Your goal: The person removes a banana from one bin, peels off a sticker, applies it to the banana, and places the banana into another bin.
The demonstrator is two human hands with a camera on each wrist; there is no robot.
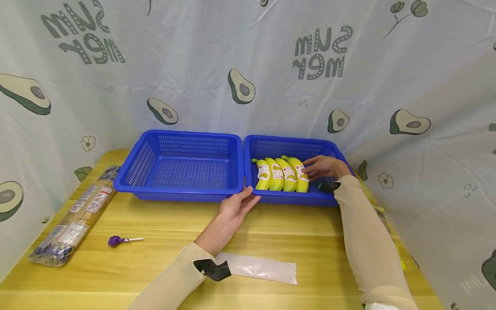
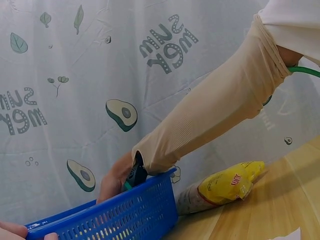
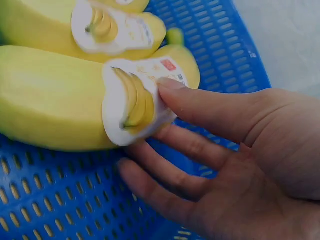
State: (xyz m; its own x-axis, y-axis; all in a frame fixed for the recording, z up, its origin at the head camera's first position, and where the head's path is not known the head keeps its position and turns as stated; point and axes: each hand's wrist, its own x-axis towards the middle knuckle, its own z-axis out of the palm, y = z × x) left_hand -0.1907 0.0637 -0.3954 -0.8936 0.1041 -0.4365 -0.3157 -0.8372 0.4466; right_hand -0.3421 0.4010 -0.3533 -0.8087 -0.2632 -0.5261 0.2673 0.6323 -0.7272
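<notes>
Several yellow bananas with white labels lie side by side in the right blue basket. My right hand reaches into that basket and holds the rightmost banana. In the right wrist view, the thumb presses on that banana's label while the other fingers lie along its side. My left hand grips the same basket's front rim near its left corner, thumb on top and fingers below. At the lower left of the left wrist view, only the tips of that hand show.
A second blue basket stands directly left. On the wooden table lie a purple lollipop, a long clear package and a white strip. A yellow bag lies right of the baskets. A printed curtain hangs behind.
</notes>
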